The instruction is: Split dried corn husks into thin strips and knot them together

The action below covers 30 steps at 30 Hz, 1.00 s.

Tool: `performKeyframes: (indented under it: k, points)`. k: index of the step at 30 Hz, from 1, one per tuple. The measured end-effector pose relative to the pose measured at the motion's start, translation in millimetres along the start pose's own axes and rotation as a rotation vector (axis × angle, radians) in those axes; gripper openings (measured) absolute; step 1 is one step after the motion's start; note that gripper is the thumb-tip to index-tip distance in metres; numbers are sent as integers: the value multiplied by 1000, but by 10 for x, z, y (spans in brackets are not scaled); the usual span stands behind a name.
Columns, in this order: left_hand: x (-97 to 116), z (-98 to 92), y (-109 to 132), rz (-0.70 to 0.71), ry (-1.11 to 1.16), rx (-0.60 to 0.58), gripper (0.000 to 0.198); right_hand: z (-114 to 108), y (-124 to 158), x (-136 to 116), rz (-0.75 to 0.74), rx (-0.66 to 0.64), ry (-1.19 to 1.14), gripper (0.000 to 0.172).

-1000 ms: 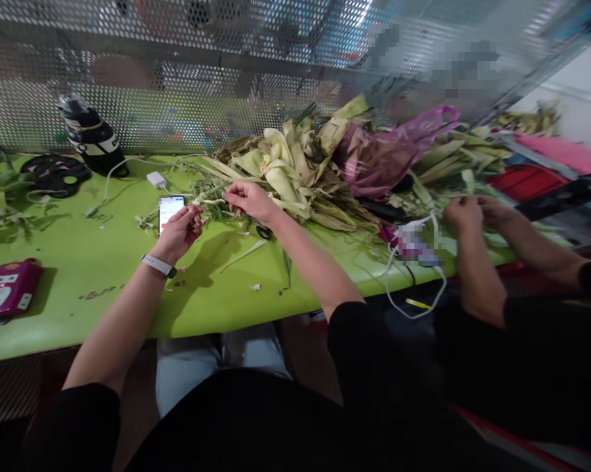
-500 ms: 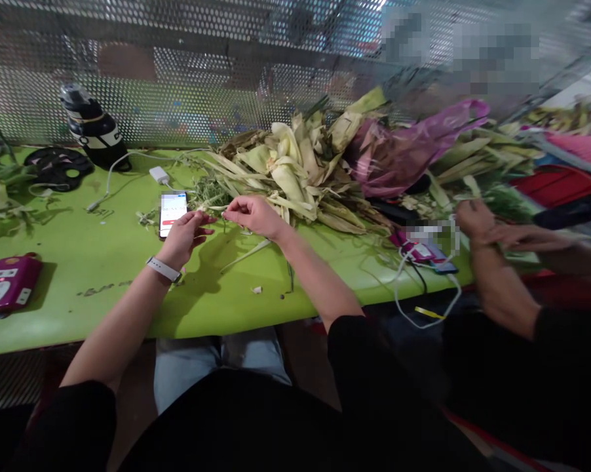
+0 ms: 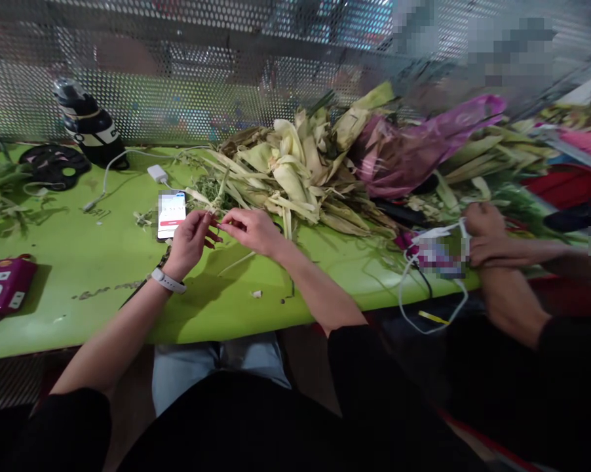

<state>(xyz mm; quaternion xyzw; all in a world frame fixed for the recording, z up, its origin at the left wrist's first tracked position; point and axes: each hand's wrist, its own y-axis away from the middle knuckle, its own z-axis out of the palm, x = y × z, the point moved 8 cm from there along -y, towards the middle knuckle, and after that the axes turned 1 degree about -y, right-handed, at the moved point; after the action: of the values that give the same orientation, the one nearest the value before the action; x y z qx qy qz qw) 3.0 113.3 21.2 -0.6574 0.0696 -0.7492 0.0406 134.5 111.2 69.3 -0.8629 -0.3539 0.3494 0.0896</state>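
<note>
My left hand (image 3: 190, 244), with a pale watch band at the wrist, is closed in a pinch on a knotted piece of pale green corn husk (image 3: 217, 202), its strips sticking up past the fingertips. My right hand (image 3: 250, 229) meets it from the right, thumb and forefinger pressed together; what they pinch is too small to make out. A dark thin strip (image 3: 141, 286) runs down beside my left wrist. Just behind my left hand lies a lit phone (image 3: 171, 213). Beyond both hands spreads a heap of dry corn husks (image 3: 295, 170) with green shreds.
A pink plastic bag (image 3: 403, 154) rests on the heap's right side. At left stand a dark bottle (image 3: 92, 128) and a purple power socket (image 3: 6, 285). White cables (image 3: 402, 298) hang over the table edge at right, near a co-worker's hands (image 3: 487, 229). A perforated metal screen (image 3: 177, 78) backs the table.
My hands have come closer together, their fingertips now almost touching. The husk strips stand up more plainly above them, and the dark strip by my left wrist has come into view.
</note>
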Motion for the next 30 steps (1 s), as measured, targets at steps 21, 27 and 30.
performKeyframes:
  k: [21,27,30]
  points:
    - [-81,126,68,-174,8,-151,16,-63,35,-36,-70,114,22,26]
    - [-244,159,100,-362,98,-242,19,-75,26,18,-58,107,-109,19]
    - [-256,181,109,-370,102,-266,17,-125,25,50,-26,122,-159,16]
